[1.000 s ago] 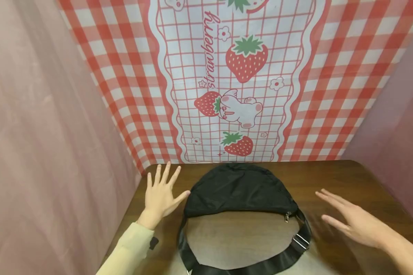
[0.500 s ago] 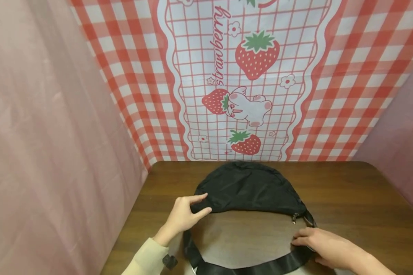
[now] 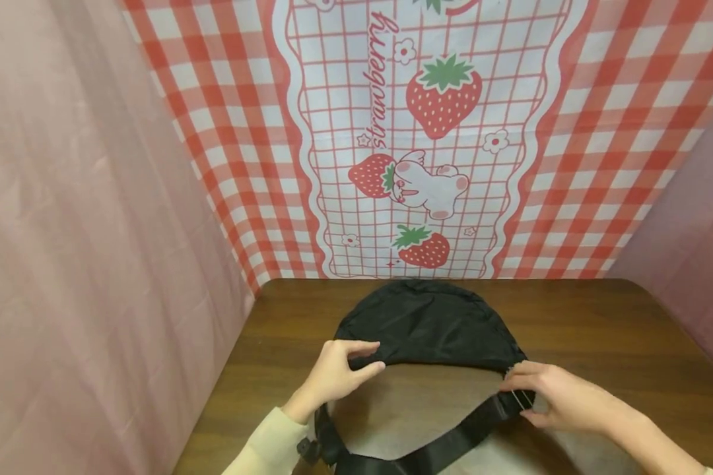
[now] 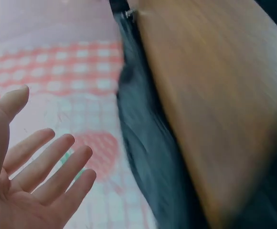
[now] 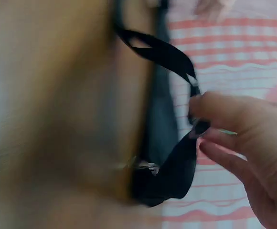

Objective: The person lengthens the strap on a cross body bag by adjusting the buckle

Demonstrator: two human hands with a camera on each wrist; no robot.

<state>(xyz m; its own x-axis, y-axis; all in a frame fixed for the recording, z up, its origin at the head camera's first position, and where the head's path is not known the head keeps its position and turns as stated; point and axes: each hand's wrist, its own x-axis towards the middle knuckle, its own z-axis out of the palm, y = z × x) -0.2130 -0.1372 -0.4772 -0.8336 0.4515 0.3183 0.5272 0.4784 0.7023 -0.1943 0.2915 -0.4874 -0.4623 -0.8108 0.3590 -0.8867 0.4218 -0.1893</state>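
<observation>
A black half-moon waist bag (image 3: 434, 323) lies on the wooden table, its curved side away from me. Its wide black strap (image 3: 451, 439) loops toward me. At the right end of the bag, my right hand (image 3: 564, 396) pinches the strap by its metal slider buckle (image 3: 521, 398). In the right wrist view, the raised strap (image 5: 179, 169) runs between thumb and fingers, near a silver zipper pull (image 5: 148, 166). My left hand (image 3: 335, 373) is at the bag's left end, thumb and fingers apart. The left wrist view shows that hand's fingers (image 4: 57, 174) extended, holding nothing.
The brown table (image 3: 600, 323) has rounded far corners. Behind it hangs a red-and-white checked cloth (image 3: 237, 132) printed with strawberries. A pink curtain (image 3: 95, 231) closes off the left side, and another pinkish curtain (image 3: 689, 218) the right.
Both hands have come in from beside the bag. The right hand has taken hold of the strap and lifted it toward the bag. The left hand has moved right, to the bag's left end.
</observation>
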